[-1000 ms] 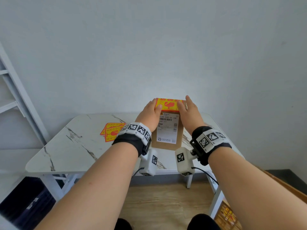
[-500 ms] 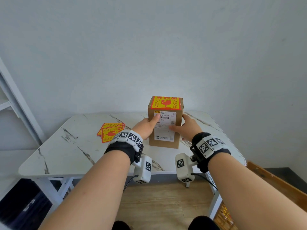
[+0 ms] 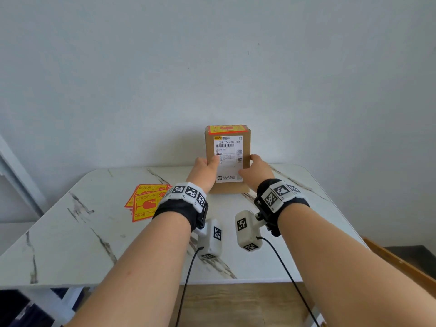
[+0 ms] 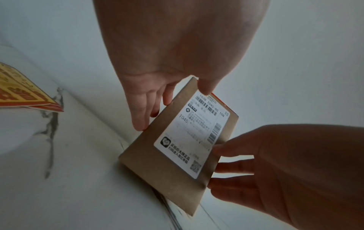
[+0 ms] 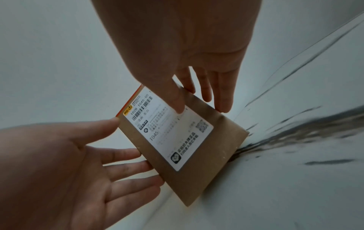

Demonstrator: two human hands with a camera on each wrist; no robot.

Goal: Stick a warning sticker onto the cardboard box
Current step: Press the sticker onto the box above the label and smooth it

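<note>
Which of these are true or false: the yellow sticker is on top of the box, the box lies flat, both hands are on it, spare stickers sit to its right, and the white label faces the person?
1. The warning sticker is on top of the cardboard box. True.
2. The box lies flat on the table. False: it stands upright.
3. The left hand and right hand both hold the box's sides. True.
4. The spare stickers lie right of the box. False: left of it.
5. The white shipping label faces the person. True.
</note>
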